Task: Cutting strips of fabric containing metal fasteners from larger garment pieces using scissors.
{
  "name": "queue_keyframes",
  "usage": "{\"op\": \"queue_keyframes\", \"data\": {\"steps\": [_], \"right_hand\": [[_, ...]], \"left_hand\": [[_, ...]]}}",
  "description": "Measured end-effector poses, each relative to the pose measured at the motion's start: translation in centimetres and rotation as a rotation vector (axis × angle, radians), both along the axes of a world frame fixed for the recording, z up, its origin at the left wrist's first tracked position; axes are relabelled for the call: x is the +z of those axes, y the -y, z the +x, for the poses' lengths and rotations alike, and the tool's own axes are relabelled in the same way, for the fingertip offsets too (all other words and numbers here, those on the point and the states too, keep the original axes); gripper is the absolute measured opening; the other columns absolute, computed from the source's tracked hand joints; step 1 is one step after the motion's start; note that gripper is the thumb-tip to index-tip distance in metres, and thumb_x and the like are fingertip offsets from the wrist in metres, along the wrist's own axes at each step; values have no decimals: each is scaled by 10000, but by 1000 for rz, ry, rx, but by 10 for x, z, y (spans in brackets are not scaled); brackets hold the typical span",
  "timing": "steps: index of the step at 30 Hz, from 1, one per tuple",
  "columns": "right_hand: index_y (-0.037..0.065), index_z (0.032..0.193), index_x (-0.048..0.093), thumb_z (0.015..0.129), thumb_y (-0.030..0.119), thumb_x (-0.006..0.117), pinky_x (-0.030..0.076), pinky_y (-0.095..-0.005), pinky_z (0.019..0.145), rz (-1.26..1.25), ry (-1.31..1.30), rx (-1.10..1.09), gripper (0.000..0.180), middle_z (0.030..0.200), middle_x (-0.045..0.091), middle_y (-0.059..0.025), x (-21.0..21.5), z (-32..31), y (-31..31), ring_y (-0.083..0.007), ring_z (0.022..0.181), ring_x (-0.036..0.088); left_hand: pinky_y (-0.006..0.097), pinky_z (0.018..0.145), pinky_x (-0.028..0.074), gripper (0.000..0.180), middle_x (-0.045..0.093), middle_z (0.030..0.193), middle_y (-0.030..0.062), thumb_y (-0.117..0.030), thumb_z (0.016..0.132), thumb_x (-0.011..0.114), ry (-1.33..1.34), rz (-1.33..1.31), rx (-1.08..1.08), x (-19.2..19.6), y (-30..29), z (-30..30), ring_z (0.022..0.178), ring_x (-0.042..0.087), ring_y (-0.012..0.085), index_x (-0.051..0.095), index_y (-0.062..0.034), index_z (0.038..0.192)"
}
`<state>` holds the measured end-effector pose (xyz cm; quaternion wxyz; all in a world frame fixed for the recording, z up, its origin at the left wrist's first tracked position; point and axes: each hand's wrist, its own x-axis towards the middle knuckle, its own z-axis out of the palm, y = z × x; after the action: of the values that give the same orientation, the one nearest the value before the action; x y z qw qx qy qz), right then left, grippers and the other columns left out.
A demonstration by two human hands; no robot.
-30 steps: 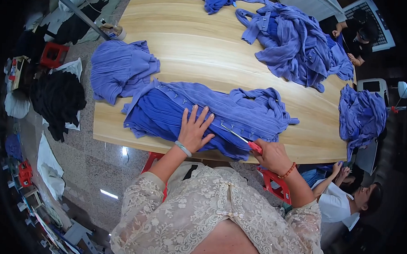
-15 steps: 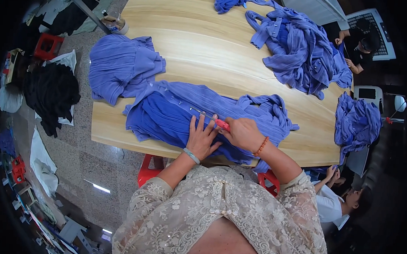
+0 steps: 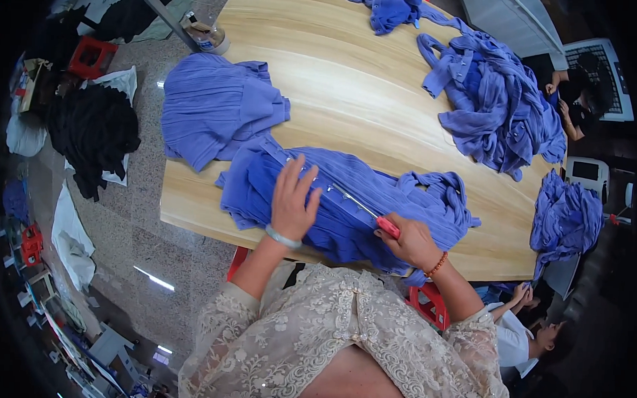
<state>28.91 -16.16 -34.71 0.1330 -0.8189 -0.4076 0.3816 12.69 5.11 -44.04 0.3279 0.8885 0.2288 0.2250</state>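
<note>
A blue-violet ribbed garment (image 3: 375, 183) lies spread along the near side of the table, with small shiny pieces along its placket. In its opening a deeper blue layer (image 3: 263, 190) shows. My right hand (image 3: 412, 241) is closed around the red handle of a tool (image 3: 388, 227) with a long thin metal shaft. That shaft points up and left along the placket; its exact tip shape is too small to tell. Fingers stretched and slightly apart, my left hand (image 3: 294, 202) is over the garment left of the shaft, holding nothing. I cannot tell whether it touches the cloth.
The wooden table (image 3: 322, 80) also bears a folded blue garment (image 3: 216, 108) at left and a heaped pile (image 3: 490, 107) at far right. A jar (image 3: 208, 37) stands at the far left corner. Red stools (image 3: 430, 305) are below the near edge. Two people sit at the right.
My left hand has lifted from beside the tool and moved up and left. My right hand has drawn the tool right and nearer, baring more of its shaft. The whole view has shifted slightly.
</note>
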Motion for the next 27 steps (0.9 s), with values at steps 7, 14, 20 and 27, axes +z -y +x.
{"op": "queue_keyframes", "data": {"steps": [7, 14, 20, 27], "right_hand": [[77, 1006, 610, 899, 367, 650, 463, -491, 602, -83, 66, 134, 311, 707, 634, -198, 6, -6, -40, -408, 689, 625], [54, 975, 610, 897, 367, 633, 484, -502, 616, -90, 93, 185, 324, 714, 648, -205, -16, -3, -93, -402, 700, 642], [30, 946, 627, 880, 359, 642, 517, -495, 658, -98, 90, 220, 336, 769, 674, -210, -39, -8, -148, -393, 752, 667], [15, 906, 644, 863, 364, 659, 529, -491, 688, -88, 116, 208, 352, 801, 683, -214, -60, -11, -173, -396, 778, 675]], "left_hand": [[569, 1155, 160, 707, 456, 1455, 189, -605, 860, 575, -560, -11, -91, -54, -47, -6, 1393, 312, 421, 563, -90, 1344], [551, 1157, 166, 712, 391, 1494, 215, -599, 837, 609, -504, -55, -108, -62, -53, -4, 1396, 304, 425, 575, -89, 1332], [532, 1147, 186, 713, 272, 1515, 317, -587, 798, 660, -422, -56, -85, -67, -57, -10, 1395, 296, 436, 599, -93, 1309], [535, 1144, 188, 707, 247, 1525, 317, -572, 793, 669, -466, -67, -104, -63, -55, -11, 1404, 270, 441, 599, -92, 1307]]}}
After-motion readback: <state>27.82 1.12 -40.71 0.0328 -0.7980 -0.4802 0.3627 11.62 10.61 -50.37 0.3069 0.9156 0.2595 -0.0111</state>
